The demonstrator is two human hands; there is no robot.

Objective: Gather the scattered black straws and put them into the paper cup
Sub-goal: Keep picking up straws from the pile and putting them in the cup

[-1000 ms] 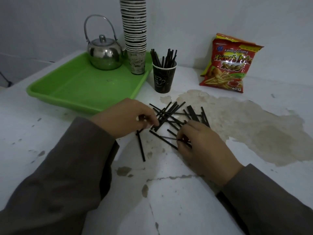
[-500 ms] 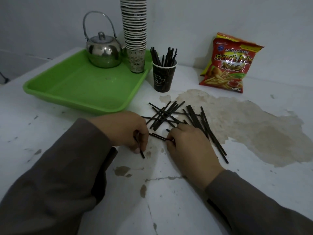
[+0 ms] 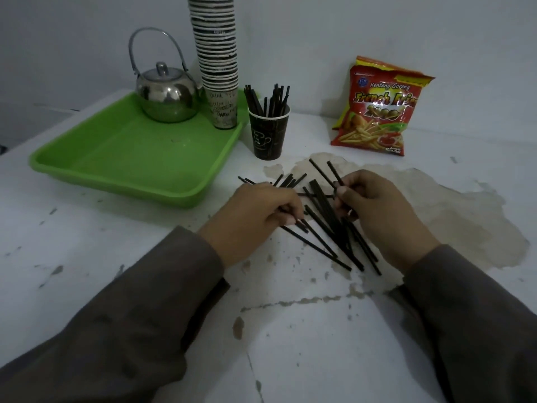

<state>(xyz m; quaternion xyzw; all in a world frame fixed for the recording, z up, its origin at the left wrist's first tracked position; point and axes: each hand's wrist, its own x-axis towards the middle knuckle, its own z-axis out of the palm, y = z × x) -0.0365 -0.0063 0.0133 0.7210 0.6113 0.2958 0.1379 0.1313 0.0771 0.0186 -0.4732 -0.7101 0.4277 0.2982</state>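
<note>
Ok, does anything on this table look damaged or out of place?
Yes. The white table has a large brownish patch where the surface has peeled, beside the loose black straws, plus a crack nearer the person. Smaller chips are scattered around.

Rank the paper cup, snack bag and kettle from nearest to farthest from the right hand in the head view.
From the right hand:
1. Paper cup, ahead and left.
2. Snack bag, ahead by the wall; near-tie with the cup.
3. Kettle, far left on the tray.
</note>
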